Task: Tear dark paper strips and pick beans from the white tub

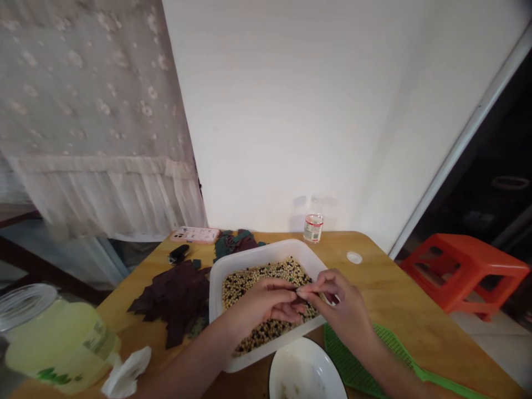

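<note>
A white plastic tub [305,252] holds a layer of small round pale-yellow and black beans or beads [257,277]. Over its right part my left hand [274,302] and my right hand [338,299] meet at the fingertips. Between their pinched thumbs and fingers is a small dark piece, mostly hidden. My left hand's lower fingers curl loosely beneath it. Dark maroon strips [178,296] lie heaped against the tub's left side, and a second pile of dark green and maroon strips [236,243] lies behind it.
A white bowl [305,371] and a green fly swatter [353,360] lie in front. A large jar of yellowish liquid [58,343] and a crumpled tissue [127,374] sit left. Behind are a phone [195,235], black key fob [178,254], glass bottle [313,224] and white lid [354,257].
</note>
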{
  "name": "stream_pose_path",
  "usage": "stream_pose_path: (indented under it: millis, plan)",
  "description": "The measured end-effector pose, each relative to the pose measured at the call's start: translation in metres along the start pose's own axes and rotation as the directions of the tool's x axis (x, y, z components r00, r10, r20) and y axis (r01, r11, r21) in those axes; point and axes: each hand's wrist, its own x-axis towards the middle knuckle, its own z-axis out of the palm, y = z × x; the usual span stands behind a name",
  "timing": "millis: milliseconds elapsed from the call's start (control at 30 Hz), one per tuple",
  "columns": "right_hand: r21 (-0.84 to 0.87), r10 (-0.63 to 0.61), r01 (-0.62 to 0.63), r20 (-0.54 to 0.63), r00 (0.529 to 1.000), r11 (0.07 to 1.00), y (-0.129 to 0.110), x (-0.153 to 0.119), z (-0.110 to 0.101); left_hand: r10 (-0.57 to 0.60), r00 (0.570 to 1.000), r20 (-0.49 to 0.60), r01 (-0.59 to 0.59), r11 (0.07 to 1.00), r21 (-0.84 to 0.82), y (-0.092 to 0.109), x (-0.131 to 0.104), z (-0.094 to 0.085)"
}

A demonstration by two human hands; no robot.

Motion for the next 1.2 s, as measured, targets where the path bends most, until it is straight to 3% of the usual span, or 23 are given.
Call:
stream_pose_path:
  millis: [267,500,667,1200]
  plan:
    - [0.155,0.146,-0.142,-0.015,0.989,0.978,0.014,-0.016,0.005,-0.088,0.995,-0.050,0.087,0.996,-0.010,-0.005,0.004,-0.001]
    - [0.137,0.117,-0.117,0.010,0.993,0.984,0.010,-0.023,0.005,-0.151,0.988,-0.035,0.153,0.987,0.049,-0.007,0.006,-0.002]
    - [0.165,0.091,-0.105,0.088,0.992,0.981,0.007,-0.022,0.005,-0.140,0.990,-0.032,0.143,0.980,0.140,-0.005,0.005,-0.002]
    - [0.126,0.094,-0.103,0.077,0.993,0.987,0.009,-0.020,0.003,-0.078,0.994,-0.070,0.090,0.979,0.185,-0.004,0.004,-0.003]
